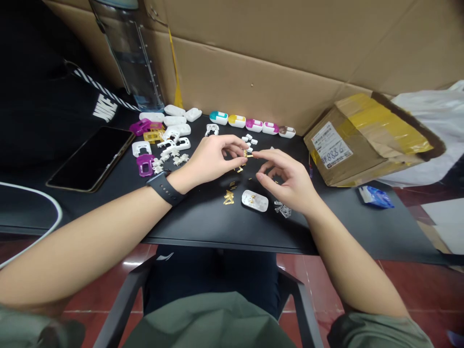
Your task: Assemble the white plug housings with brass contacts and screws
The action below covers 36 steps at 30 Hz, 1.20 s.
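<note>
My left hand (221,157) pinches a small gold metal piece (248,154) between thumb and fingertips. The index finger of my right hand (286,176) reaches out to the end of that piece; its thumb stands apart, and I cannot tell whether the fingertip touches. Below the hands lies a white oval shell (254,201) with small gold parts inside. Left of it are a pile of flat gold pieces (228,197) and several thin gold pins (232,185). Clear plastic pieces (283,210) lie to its right. Small white blocks (250,140) sit just beyond my left fingers.
A row of coloured-top shells (253,125) stands along the cardboard wall (261,67). White casings (175,121), purple frames (145,165) and small white parts (159,164) lie at left, near a phone (90,158) and water bottle (134,58). A taped box (362,140) stands right.
</note>
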Each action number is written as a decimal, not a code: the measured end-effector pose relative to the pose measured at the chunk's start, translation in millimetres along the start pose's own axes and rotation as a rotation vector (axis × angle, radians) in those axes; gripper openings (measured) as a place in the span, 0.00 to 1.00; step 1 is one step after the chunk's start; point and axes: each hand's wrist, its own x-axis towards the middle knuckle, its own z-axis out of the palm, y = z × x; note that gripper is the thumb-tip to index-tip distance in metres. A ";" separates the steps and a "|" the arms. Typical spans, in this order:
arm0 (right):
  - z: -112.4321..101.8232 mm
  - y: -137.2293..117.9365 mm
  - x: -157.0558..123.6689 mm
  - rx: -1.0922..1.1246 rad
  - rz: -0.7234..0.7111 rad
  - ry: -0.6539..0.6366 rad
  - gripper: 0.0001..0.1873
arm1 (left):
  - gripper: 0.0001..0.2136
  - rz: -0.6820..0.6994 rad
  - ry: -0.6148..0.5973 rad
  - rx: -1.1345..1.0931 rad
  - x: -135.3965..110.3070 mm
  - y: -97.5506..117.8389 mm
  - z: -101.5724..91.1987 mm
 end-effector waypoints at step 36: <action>30.4 -20.3 -13.5 -0.497 -0.261 -0.373 0.11 | 0.11 0.039 0.019 0.098 3.0 1.8 -7.4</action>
